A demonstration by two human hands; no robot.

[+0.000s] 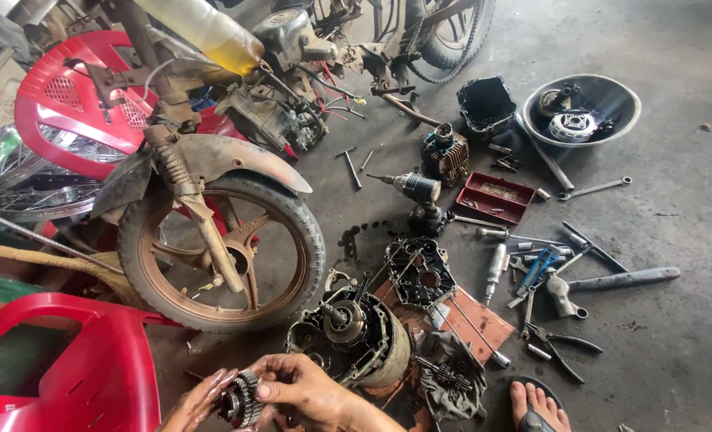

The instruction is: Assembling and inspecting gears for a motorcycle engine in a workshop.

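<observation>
Both my hands hold a small dark gear cluster (242,398) at the bottom edge of the head view. My left hand (198,401) cups it from the left, fingers oily. My right hand (308,392) grips it from the right with the thumb on the gear face. Just beyond my hands lies an opened engine crankcase half (356,328) with a shaft standing up in it. A second case cover (420,274) rests on a reddish board (476,320) behind it. A greasy rag (452,380) holding another gear shaft lies to the right.
A dusty motorcycle front wheel (220,252) stands left of the engine. A red plastic chair (76,368) is at lower left. A cordless drill (420,192), red tray (496,198), metal bowl (581,108), hammer (612,282), pliers (560,346) and wrenches are spread right. My sandalled foot (538,406) is at bottom.
</observation>
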